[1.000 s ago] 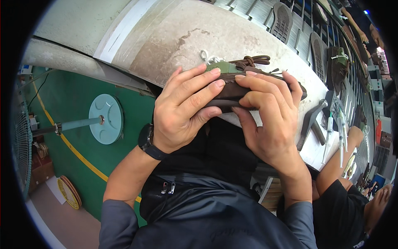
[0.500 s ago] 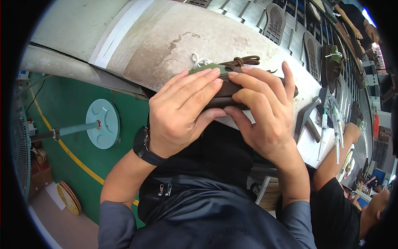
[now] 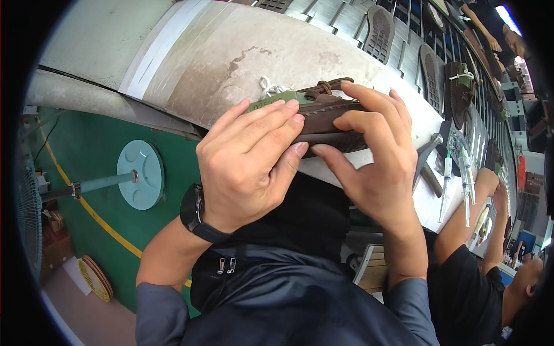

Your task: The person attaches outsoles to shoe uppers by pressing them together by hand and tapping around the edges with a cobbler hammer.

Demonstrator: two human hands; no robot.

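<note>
A brown leather shoe (image 3: 326, 121) lies on its side at the front edge of the table, its dark sole toward me. Brown laces (image 3: 323, 88) stick up at its far side, and a green shoe last (image 3: 270, 105) with a white cord (image 3: 271, 86) shows at the opening. My left hand (image 3: 245, 153) is closed over the opening end, fingers flat on the upper and thumb by the sole edge. On the other end my right hand (image 3: 375, 150) grips more loosely, with bent fingers on the upper and thumb at the sole seam. Both palms hide parts of the shoe.
Right of the shoe lie a hammer (image 3: 428, 164) and several syringes (image 3: 466, 179). Shoe soles (image 3: 379, 34) and another shoe (image 3: 460, 92) rest on the slatted conveyor beyond. A co-worker's arm (image 3: 461, 222) reaches in at the right. A round blue stool base (image 3: 141, 175) stands on the green floor.
My right hand's fingers have spread and shifted along the shoe, uncovering more of the upper. My left hand has moved slightly left. The co-worker's second forearm has come into view.
</note>
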